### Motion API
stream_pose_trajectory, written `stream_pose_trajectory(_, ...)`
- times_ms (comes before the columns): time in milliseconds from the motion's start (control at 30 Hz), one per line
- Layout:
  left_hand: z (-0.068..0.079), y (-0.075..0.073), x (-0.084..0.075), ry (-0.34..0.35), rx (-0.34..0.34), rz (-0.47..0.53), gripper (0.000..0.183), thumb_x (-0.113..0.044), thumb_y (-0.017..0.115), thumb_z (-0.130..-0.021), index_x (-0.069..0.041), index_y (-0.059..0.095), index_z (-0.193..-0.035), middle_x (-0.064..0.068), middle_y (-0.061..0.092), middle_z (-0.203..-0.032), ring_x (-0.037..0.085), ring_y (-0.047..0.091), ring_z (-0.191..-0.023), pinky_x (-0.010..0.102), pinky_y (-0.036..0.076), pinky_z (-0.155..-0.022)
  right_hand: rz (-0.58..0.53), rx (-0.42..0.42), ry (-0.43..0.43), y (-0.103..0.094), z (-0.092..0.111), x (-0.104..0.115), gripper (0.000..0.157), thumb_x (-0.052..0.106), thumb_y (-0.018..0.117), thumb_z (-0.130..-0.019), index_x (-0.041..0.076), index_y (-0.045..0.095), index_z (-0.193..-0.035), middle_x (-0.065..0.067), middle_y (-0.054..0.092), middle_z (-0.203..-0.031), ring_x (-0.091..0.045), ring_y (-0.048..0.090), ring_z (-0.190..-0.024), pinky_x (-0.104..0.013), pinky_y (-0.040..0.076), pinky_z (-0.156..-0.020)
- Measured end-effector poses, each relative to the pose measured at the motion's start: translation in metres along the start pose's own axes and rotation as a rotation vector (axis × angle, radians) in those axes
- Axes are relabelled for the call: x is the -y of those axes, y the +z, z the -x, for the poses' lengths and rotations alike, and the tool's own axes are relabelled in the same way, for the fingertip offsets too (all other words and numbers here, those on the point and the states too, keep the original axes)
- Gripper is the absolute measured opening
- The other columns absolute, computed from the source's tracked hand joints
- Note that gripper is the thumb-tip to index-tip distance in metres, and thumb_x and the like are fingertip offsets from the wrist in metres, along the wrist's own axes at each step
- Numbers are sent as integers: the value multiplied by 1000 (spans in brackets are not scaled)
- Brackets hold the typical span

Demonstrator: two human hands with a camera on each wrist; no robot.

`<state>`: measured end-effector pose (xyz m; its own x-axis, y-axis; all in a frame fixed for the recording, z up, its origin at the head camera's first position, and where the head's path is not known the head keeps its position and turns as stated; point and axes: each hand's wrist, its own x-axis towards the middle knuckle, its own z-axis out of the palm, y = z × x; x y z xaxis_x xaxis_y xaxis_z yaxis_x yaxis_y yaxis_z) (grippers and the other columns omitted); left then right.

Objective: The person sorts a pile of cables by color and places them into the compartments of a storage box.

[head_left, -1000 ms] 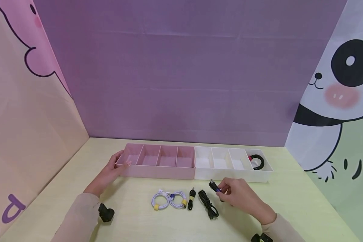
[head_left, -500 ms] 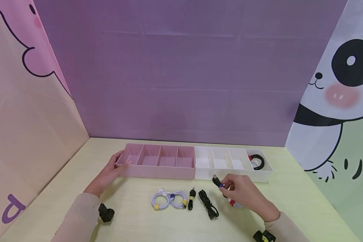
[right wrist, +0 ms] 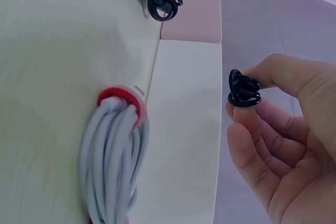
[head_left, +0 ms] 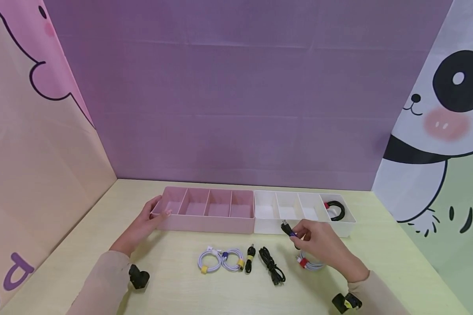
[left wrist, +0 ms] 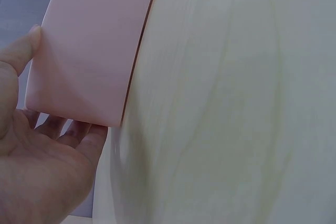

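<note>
Head view bright, diffuse even light, soft-edged shadows on counter (head_left: 189, 293), wrist views dimmer, cooler, hazier, low contrast, grey cable bundle (right wrist: 113, 156) slightly blurred in right-wrist view

The left hand (left wrist: 44, 174) gripped one end of the pink box (left wrist: 89, 51), thumb and fingers at separate edges, beside bare pale tabletop (left wrist: 226, 103).

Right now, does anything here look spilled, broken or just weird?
Nope, nothing stands out. The pink box and white box sit upright, end to end, and no spill or crack shows. The left hand grips the pink box; the right hand holds a bundled black cable.
</note>
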<state>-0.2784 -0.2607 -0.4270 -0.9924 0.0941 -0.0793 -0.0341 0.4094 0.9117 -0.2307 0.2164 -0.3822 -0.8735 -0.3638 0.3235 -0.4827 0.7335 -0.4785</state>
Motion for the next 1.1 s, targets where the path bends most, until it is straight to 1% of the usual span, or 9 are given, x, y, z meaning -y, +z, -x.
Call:
stream_pose_trajectory(200, 1, 0, 0, -15, 1, -6, 103, -67, 55, -93, -21, -6, -162, 19, 8, -163, 40, 25, -139, 69, 20, -112, 0, -28, 10, -5, -1, -5, 6, 15, 77, -87, 15, 72, -90, 14, 66, -76, -2, 58, -66, -25, 49, -59)
stream_pose_trajectory(433, 0, 0, 0, -23, -3, 1, 98, -63, 54, -96, -21, -6, -161, 17, 6, -164, 40, 24, -139, 70, 18, -111, 5, -71, 20, -10, -2, -12, 7, 14, 78, -87, 13, 73, -92, 13, 67, -76, -2, 59, -65, -25, 48, -59)
stream_pose_trajectory(567, 0, 0, 0, -24, 1, -2, 98, -63, 53, -96, -22, -7, -161, 18, 5, -164, 41, 23, -140, 71, 17, -111, 1, -86, 25, -12, -3, -16, 7, 14, 77, -87, 13, 72, -92, 13, 67, -76, -3, 59, -64, -25, 48, -58)
stream_pose_trajectory(700, 1, 1, 0, -23, 1, -2, 99, -63, 55, -95, -23, -6, -162, 18, 7, -163, 41, 24, -139, 71, 18, -111, 12, -92, 25, -13, -4, -20, 6, 12, 77, -87, 13, 72, -90, 13, 67, -75, -2, 59, -64, -25, 49, -59)
stream_pose_trajectory(933, 0, 1, 0, -24, 0, -2, 104, -67, 55, -92, -21, -7, -161, 19, 4, -164, 41, 23, -140, 70, 18, -111, 22, -96, 22, -19, -5, -22, 7, 14, 77, -88, 11, 72, -91, 10, 67, -77, -5, 59, -65, -27, 49, -59)
stream_pose_trajectory(1100, 1, 1, -1, -13, -1, 6, 99, -62, 55, -96, -21, -6, -162, 18, 6, -163, 41, 24, -139, 70, 19, -111, 35, -106, 41, -24, -9, -28, 7, 13, 77, -88, 10, 72, -92, 8, 67, -77, -8, 60, -67, -27, 50, -61)
